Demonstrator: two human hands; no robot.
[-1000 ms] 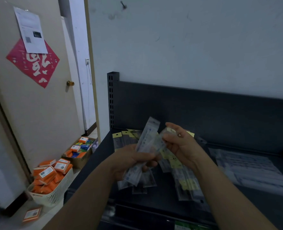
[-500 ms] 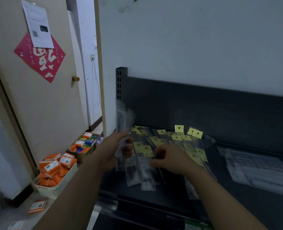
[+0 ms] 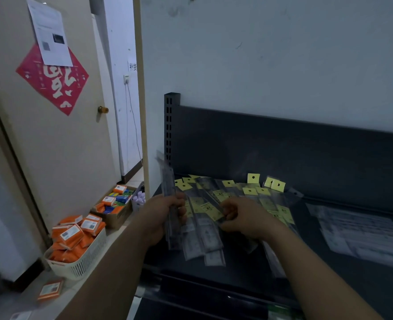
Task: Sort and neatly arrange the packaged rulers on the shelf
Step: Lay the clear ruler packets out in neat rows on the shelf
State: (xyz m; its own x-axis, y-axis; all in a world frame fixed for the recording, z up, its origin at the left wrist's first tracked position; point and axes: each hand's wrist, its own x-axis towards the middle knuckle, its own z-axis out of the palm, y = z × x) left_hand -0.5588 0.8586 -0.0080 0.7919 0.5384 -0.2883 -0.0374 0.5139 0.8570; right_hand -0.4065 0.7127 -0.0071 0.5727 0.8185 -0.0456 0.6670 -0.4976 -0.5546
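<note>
Several packaged rulers [image 3: 237, 195] in clear sleeves with yellow hang tabs lie fanned out on the dark shelf [image 3: 306, 262]. My left hand [image 3: 165, 215] grips a small upright bundle of ruler packs [image 3: 169, 188] at the shelf's left end, their tops blurred. My right hand [image 3: 244, 217] sits just right of it, fingers curled, pinching the lower end of one yellow-labelled ruler pack [image 3: 210, 204] that slants up to the left over the pile.
A stack of flat clear packages [image 3: 357, 229] lies on the shelf's right side. The slotted shelf post [image 3: 169, 125] rises at back left. Left of the shelf, on the floor, stand a white basket of orange boxes [image 3: 78, 241] and a cardboard box [image 3: 114, 204].
The view has tilted slightly. My left hand keeps its bundle upright. My right hand, which was reaching flat over the pile, now pinches one ruler pack and lifts its near end.
</note>
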